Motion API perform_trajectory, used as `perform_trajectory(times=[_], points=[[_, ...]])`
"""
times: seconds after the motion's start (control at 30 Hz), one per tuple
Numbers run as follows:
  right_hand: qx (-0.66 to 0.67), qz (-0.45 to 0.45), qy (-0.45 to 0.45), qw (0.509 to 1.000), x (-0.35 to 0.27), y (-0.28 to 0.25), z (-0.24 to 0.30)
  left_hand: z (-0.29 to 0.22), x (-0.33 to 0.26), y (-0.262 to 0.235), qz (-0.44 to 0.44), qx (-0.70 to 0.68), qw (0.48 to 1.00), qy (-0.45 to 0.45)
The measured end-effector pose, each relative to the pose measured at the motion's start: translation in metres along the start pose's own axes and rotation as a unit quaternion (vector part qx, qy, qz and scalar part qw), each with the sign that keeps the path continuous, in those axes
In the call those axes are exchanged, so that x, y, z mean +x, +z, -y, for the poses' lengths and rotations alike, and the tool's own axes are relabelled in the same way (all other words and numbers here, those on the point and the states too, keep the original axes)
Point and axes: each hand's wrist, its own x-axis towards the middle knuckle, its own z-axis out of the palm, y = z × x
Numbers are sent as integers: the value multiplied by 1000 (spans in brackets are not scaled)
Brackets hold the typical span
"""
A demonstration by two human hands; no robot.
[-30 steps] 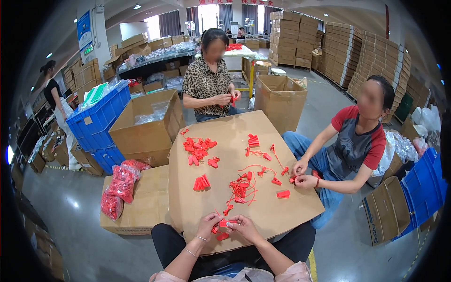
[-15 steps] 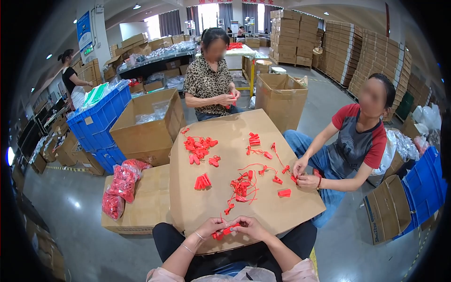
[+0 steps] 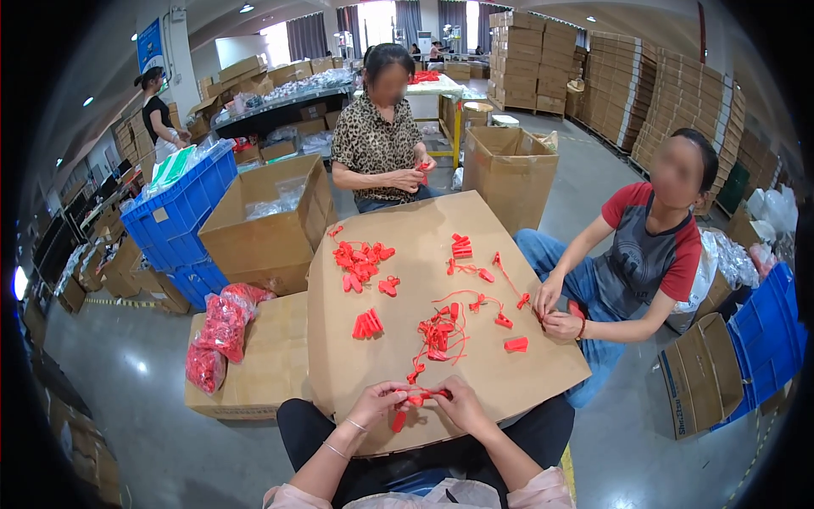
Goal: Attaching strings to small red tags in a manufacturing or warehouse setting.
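Close to the cardboard sheet's near edge, my left hand (image 3: 375, 405) and my right hand (image 3: 463, 406) face each other with fingers pinched. Between them they hold a small red plastic piece with a red cord (image 3: 415, 399); its exact kind is too small to tell. A red strip-like part (image 3: 398, 422) hangs below my left fingers. Just beyond lies a tangled pile of red corded pieces (image 3: 438, 337), its cords trailing toward my hands. To the left is a neat row of red pieces (image 3: 367, 324), and farther off a larger loose heap (image 3: 358, 261).
A cardboard sheet (image 3: 543, 373) forms the work surface. One person (image 3: 379, 140) sits across, another (image 3: 649, 254) at the right, both handling red pieces. Bagged red pieces (image 3: 225, 327) lie on a carton at left. Open cartons (image 3: 509, 182) and blue crates (image 3: 182, 212) stand around.
My hands have risen slightly and moved a little apart, and a red part now dangles below them. The person standing at far left has shifted rightward.
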Motion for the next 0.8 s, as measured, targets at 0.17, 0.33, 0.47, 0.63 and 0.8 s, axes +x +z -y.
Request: perform_trajectory(times=[0.17,0.33,0.47,0.63,0.8], points=[[272,-87,125,950,4,25,6,23,8,8,-37,38,996,71],[337,-104,94,931,2,43,-4,33,16,5,-75,112,985,111],[280,-105,85,951,1,40,-2,36,16,4,-94,209,953,200],[345,-79,125,927,-3,33,-3,21,4,15,-160,378,865,288],[392,-34,148,907,-5,28,4,26,5,7,-9,164,982,98]])
